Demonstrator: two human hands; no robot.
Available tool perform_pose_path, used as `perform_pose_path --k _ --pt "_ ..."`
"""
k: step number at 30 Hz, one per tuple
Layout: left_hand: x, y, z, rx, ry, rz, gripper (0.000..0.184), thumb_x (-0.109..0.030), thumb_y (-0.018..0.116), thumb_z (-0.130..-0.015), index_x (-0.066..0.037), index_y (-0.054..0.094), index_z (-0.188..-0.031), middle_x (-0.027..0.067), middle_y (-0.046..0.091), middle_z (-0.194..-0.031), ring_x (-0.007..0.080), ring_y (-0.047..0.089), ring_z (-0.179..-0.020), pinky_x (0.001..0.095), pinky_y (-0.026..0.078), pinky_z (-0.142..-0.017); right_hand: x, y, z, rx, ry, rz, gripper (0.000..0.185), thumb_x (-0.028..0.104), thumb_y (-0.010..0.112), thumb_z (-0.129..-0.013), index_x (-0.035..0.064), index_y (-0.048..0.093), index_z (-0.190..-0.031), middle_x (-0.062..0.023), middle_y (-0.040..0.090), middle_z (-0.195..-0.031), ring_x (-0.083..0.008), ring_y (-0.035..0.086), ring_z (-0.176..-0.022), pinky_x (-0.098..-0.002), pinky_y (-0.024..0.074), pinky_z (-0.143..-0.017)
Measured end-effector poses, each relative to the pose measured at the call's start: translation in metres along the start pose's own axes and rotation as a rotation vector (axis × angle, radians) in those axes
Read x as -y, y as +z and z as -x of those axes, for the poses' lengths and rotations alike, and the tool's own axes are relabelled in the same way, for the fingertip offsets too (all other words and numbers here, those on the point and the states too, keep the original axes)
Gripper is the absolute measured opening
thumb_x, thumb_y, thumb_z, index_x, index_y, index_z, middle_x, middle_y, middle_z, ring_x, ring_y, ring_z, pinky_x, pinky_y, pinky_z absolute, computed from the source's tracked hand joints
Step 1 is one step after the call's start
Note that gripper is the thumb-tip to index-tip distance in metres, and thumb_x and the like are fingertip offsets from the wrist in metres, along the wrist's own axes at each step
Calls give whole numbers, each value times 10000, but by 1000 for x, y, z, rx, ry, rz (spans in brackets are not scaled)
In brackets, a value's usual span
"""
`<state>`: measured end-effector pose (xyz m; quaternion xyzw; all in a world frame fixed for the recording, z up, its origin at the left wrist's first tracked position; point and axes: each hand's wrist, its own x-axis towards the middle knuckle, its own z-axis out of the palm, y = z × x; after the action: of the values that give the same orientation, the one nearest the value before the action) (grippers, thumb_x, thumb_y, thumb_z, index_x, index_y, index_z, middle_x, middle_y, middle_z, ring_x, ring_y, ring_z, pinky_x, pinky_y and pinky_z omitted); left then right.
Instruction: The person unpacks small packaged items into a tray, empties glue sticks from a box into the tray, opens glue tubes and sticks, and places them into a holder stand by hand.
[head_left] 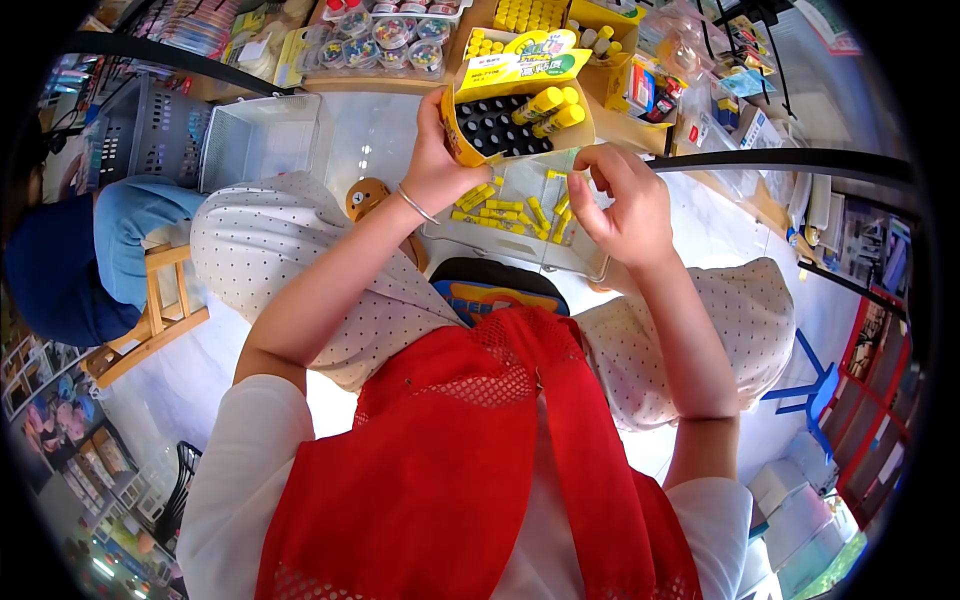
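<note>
My left hand [440, 160] grips the side of a yellow display box [468, 152], tilted so its inside shows. Black round ends fill much of the box, and several yellow glue sticks [552, 110] stand at its right side. To the right of the box, my right hand [625, 205] is raised with curled fingers; thumb and forefinger are apart and nothing shows between them. Below both hands, a clear plastic bin [480, 240] holds several loose yellow sticks [503, 212].
Behind the box is a wooden shelf [380, 82] with tubs of small coloured pieces [390, 33] and more yellow boxes [530, 15]. An empty white basket [260, 140] and a grey crate [160, 130] stand left. Another person [70, 260] sits at far left; a blue stool [822, 390] is right.
</note>
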<state>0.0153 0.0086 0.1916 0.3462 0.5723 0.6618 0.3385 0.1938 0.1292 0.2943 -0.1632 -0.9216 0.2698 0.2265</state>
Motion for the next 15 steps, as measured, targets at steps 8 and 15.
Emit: perform_pose_path --k 8,15 --pt "-10 9 12 176 81 -117 896 125 618 -573 -95 120 -1284 95 368 -1229 175 451 -1121 311 421 -911 -18 13 -3 -100 -21 308 257 144 637 -741 48 564 -968 -97 522 -984 -291 471 -902 -360 400 -795" --pt "-13 12 14 209 47 -113 846 71 637 -599 -79 157 -1279 87 372 -1231 163 422 -1146 314 389 -942 -25 20 -3 -42 -66 370 268 139 629 -739 48 548 -977 -84 556 -930 -274 478 -906 -367 398 -792"
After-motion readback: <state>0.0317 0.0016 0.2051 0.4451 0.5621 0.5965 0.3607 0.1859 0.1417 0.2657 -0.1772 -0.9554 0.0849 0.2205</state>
